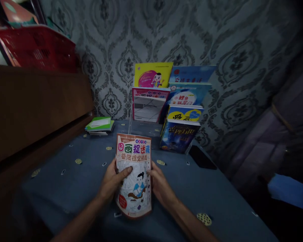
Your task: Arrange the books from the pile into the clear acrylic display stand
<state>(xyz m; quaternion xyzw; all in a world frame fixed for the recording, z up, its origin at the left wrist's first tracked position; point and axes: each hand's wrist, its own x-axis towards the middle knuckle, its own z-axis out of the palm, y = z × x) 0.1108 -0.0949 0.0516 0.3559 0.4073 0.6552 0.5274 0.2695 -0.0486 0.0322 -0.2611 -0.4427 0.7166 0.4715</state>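
Observation:
A thin children's picture book (133, 168) with a white and orange cover and a drawn figure is held upright over the blue cloth-covered table (65, 188). My left hand (112, 183) grips its left edge, thumb laid across the cover. My right hand (159, 183) clasps its right edge. Behind it stands a clear tiered rack (143, 129) with books: a yellow one (153, 74), a pink and white one (148, 104), and several blue ones (181, 127) on the right.
A small stack of green-covered books (99, 125) lies at the table's back left. A brown wooden board (32, 107) runs along the left, with a red basket (37, 48) above it. Patterned wallpaper (217, 50) is behind. Dark fabric (280, 134) hangs at the right.

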